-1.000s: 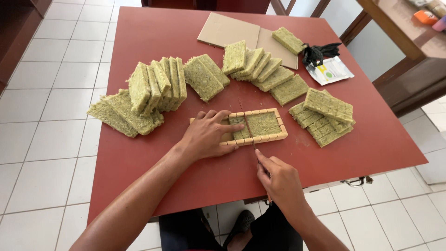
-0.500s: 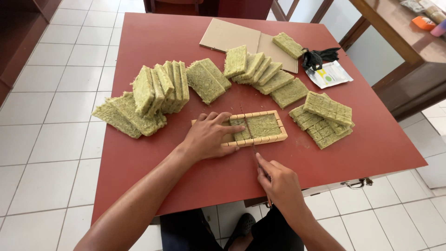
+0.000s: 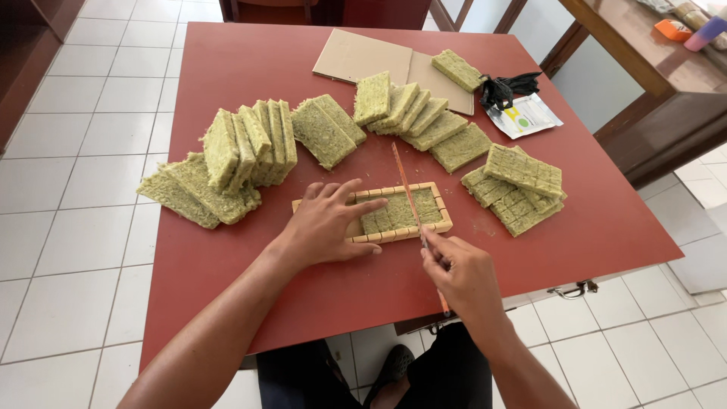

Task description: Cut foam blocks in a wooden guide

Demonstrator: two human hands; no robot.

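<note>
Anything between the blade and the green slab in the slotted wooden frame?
Nothing visible. The right hand holds the thin blade over the wooden frame, lined up across the green slab. The left hand presses the frame's left end, clear of the blade.

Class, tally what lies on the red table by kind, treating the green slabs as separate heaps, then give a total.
Green slab heaps: 4
Wooden slotted frame: 1
Thin blade: 1
Cardboard sheet: 1
Black bag: 1
Printed packet: 1
Total: 9

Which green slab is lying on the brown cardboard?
The lone green slab at the far side, flat on the cardboard sheet; every other slab rests on the red table.
</note>
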